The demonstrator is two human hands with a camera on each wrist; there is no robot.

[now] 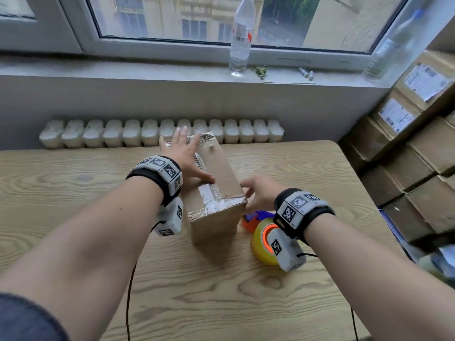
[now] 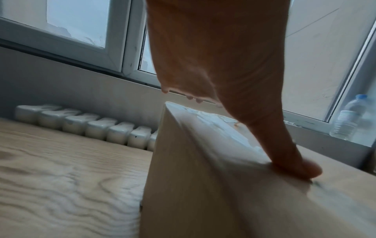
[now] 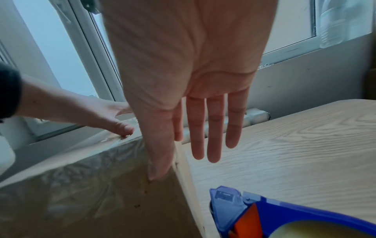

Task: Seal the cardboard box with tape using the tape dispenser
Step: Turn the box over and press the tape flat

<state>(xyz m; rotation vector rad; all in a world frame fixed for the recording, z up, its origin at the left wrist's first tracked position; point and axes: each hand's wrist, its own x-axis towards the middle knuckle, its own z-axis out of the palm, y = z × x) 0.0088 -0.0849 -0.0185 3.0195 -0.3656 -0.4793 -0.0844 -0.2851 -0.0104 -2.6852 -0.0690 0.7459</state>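
Brown box [image 1: 216, 183] on the table [image 1: 73, 217]: left hand [image 1: 183, 153] lies flat on top. Only the right wrist view shows the right hand [image 3: 189, 96] spread open, its thumb [image 3: 158, 161] touching the box, over the tape dispenser [image 3: 264, 214].

A packing corner of a storeroom or small office, beside a window.

At the right edge of the head view stands a stack of brown cartons [image 1: 416, 153] with printed shipping labels [image 1: 427, 81] on them, which suggests goods that are stored or sent out. In the lower half lies a wood-grain table [image 1: 73, 183], and on it a tape dispenser [image 1: 261, 232] in the lower centre right. Behind the table, across the middle, runs a white radiator [image 1: 160, 132] under a grey windowsill [image 1: 123, 71]. At the top, a white-framed window [image 1: 93, 28] shows a building outside, and a clear plastic bottle [image 1: 241, 38] stands on the sill.
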